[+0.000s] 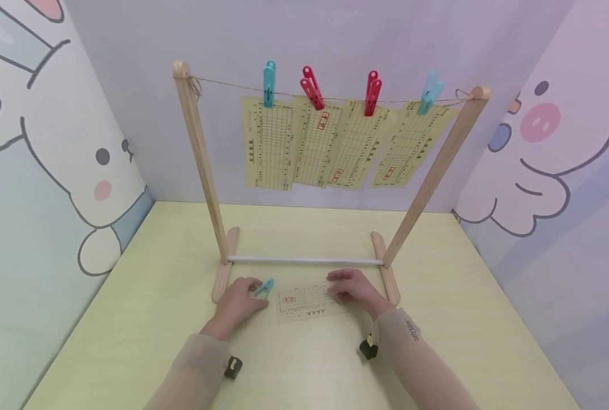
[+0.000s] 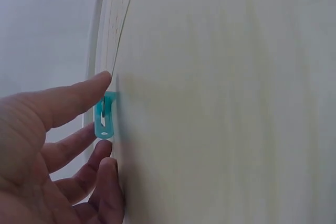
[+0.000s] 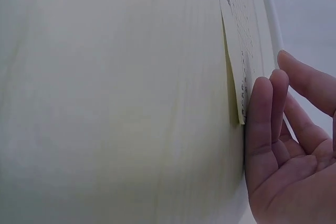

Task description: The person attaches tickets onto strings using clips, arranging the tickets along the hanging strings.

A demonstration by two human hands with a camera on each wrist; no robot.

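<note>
A light-blue clothespin (image 1: 265, 288) lies on the table. My left hand (image 1: 238, 303) is around it, with thumb and fingers apart on either side. In the left wrist view the clothespin (image 2: 104, 116) sits between the thumb tip and the fingers; a firm pinch does not show. To its right lies a yellowish printed paper slip (image 1: 306, 302) with a red stamped box. My right hand (image 1: 354, 289) is over the slip's right end, its fingers relaxed and slightly bent. In the right wrist view those fingers (image 3: 261, 124) are beside the slip's slightly lifted edge (image 3: 233, 72).
Behind the hands stands a wooden frame (image 1: 200, 154) with a string (image 1: 227, 83) across the top and a white bar (image 1: 304, 261) below. Several similar slips (image 1: 268, 151) hang there, held by blue clothespins (image 1: 269, 85) and red clothespins (image 1: 372, 94). Cartoon-printed walls surround the table (image 1: 304, 364).
</note>
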